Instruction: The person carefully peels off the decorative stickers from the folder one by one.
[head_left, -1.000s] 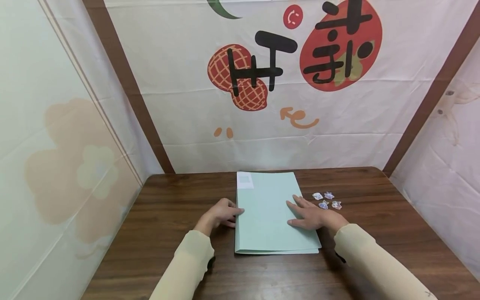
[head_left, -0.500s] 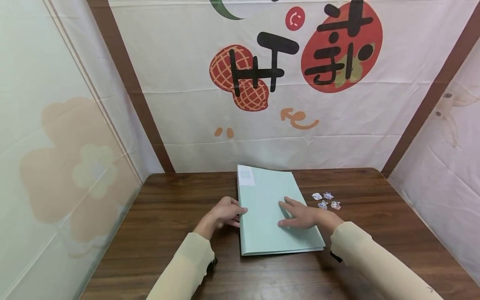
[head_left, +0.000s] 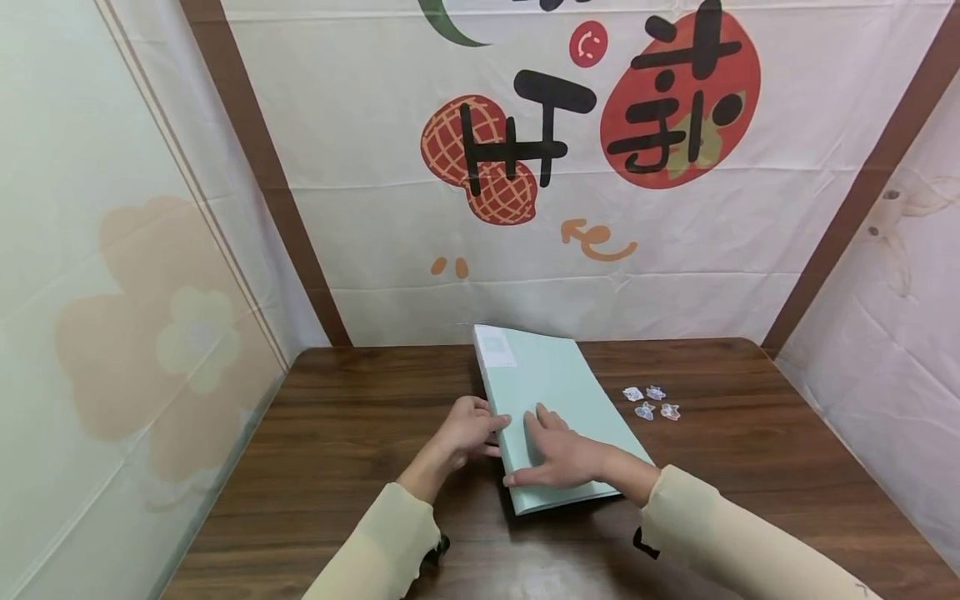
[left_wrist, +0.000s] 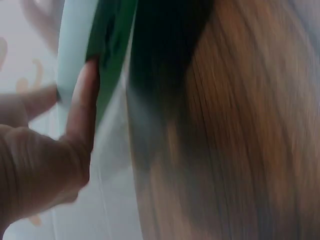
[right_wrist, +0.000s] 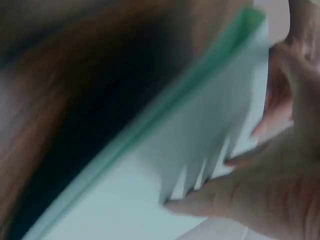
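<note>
A pale green file folder [head_left: 585, 392], closed, with a white label at the top of its spine, sits with its spine side raised and tilted. At the spine my left hand [head_left: 468, 429] pinches the edge, thumb on the cover and fingers at the spine side. The left wrist view shows one finger of the left hand [left_wrist: 45, 155] along the dark green spine. Across the cover, near the spine, rests my right hand [head_left: 562, 454] with fingers spread. In the right wrist view the right hand [right_wrist: 250, 195] touches the cover with its fingertips, and the folder's lower edge shows layered covers.
Several small die-cut stickers [head_left: 651, 402] lie right of the folder on the brown wooden table [head_left: 360, 417]. Behind the table hangs a white printed cloth [head_left: 375, 275], with more cloth at both sides.
The folder's spine side has lifted from lying flat and the folder has turned and shifted slightly. My right hand has slid left across the cover toward the spine; my left hand keeps its pinch.
</note>
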